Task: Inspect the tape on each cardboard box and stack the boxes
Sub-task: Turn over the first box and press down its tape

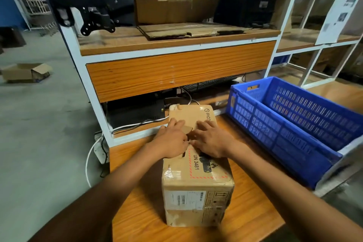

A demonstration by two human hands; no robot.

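A long brown cardboard box (198, 179) lies on the wooden table (137, 212), its near end bearing a white barcode label. A red-hatched "UN 3481" sticker and clear tape run along its top. Both hands lie on the top of the box near its middle. My left hand (172, 139) rests flat with the fingers stretched over the top. My right hand (210, 139) lies beside it, fingers spread forward over the seam. A small loose cardboard flap (186, 128) sticks up between the two hands. Whether the thumbs pinch anything is hidden.
A blue slotted plastic crate (284, 129) stands right of the box. Behind is a white-framed shelf unit (176, 68) holding a big taped carton (172, 2), flat cardboard and black monitor mounts (90, 15). Cables hang off the table's left. An open carton (25, 72) lies on the floor.
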